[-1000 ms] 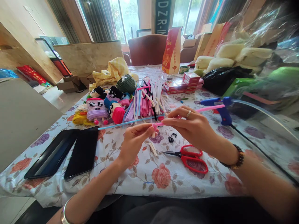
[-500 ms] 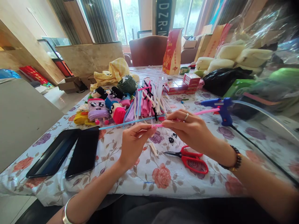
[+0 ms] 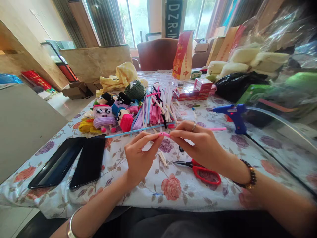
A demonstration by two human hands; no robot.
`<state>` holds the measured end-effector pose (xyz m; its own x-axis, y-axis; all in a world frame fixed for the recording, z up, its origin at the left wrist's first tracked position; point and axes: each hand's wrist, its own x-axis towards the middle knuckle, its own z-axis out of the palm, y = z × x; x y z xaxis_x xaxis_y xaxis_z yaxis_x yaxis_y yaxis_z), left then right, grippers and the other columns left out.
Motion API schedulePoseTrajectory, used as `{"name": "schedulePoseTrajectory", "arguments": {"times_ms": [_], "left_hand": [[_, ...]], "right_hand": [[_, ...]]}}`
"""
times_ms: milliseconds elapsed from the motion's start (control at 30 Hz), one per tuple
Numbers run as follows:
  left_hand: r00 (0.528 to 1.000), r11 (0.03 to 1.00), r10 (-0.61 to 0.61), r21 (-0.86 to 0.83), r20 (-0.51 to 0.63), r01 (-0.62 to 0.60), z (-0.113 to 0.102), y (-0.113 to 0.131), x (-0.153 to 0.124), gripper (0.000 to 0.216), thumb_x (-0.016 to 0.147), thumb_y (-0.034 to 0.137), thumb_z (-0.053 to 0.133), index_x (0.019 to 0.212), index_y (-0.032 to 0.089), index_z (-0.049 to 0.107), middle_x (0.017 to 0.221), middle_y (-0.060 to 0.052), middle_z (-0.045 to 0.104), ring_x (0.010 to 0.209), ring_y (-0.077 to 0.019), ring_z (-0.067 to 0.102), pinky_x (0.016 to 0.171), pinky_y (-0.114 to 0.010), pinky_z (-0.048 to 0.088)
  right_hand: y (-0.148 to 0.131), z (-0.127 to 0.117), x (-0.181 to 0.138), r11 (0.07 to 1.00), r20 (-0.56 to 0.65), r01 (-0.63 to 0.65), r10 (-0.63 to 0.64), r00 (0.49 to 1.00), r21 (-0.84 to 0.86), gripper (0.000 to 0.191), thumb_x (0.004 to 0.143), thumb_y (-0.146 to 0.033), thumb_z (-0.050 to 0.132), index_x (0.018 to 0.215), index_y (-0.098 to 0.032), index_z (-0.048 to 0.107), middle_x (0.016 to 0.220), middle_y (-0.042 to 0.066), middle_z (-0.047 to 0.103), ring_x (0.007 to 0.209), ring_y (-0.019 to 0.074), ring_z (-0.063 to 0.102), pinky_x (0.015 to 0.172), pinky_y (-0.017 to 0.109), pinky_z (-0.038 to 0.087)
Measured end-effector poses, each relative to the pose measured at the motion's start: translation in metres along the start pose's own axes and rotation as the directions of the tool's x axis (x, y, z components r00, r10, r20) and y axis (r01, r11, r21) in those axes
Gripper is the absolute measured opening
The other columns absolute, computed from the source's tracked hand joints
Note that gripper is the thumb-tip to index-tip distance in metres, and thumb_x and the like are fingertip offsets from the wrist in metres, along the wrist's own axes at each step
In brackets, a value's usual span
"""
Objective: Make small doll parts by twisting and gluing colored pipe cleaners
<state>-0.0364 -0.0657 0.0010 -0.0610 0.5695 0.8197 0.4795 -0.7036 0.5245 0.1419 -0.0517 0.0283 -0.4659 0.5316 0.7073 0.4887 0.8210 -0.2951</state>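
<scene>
Pink pipe cleaner — midsection behind right hand

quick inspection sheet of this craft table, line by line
surface: flowered tablecloth over the table
work items: pink pipe cleaner, blue pipe cleaner crossing it
clutter: red scissors, dark phones, yarn dolls, pile of pipe cleaners, red boxes
hands: left hand and right hand both pinch the pink pipe cleaner
cables: black cord from blue glue gun, running right
surroundings: brown chair, windows, cardboard boxes
</scene>
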Motion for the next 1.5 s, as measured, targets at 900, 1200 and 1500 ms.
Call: {"name": "schedulePoseTrajectory", "arguments": {"times_ms": [900,1200,1500], "left_hand": [[0.937,0.901,0.339,0.256,0.087,-0.350,-0.003,-0.001,-0.003,0.016,0.073,0.006,0.068,0.085,0.016,0.065,0.077,-0.002,0.069,0.068,-0.0109,0.061,0.067,-0.024,0.052],[0.966,0.962,-0.222,-0.131,0.129,0.238,0.000,0.002,0.002,0.017,0.078,0.021,0.066,0.094,0.026,0.072,0.089,0.000,0.072,0.079,-0.0120,0.065,0.072,-0.023,0.053],[0.813,0.720,-0.467,-0.383,0.348,0.578,0.002,0.000,0.007,0.019,0.068,0.023,0.075,0.087,0.024,0.075,0.085,-0.001,0.072,0.076,-0.0124,0.066,0.068,-0.021,0.056]], "right_hand": [[-0.015,0.001,0.004,0.949,0.021,-0.248,0.249,0.968,0.195,0.012,0.085,-0.019,0.059,0.080,-0.017,0.070,0.076,0.002,0.065,0.066,0.0093,0.058,0.060,0.022,0.046],[0.006,-0.002,0.002,0.998,-0.119,-0.025,0.031,0.992,0.057,0.014,0.086,-0.016,0.058,0.089,-0.021,0.071,0.083,0.003,0.064,0.074,0.0110,0.059,0.065,0.025,0.049],[0.008,-0.003,0.001,0.996,-0.115,0.092,-0.093,0.989,-0.011,0.023,0.089,-0.013,0.051,0.093,-0.025,0.070,0.083,0.003,0.062,0.078,0.0130,0.058,0.070,0.028,0.049]]}}
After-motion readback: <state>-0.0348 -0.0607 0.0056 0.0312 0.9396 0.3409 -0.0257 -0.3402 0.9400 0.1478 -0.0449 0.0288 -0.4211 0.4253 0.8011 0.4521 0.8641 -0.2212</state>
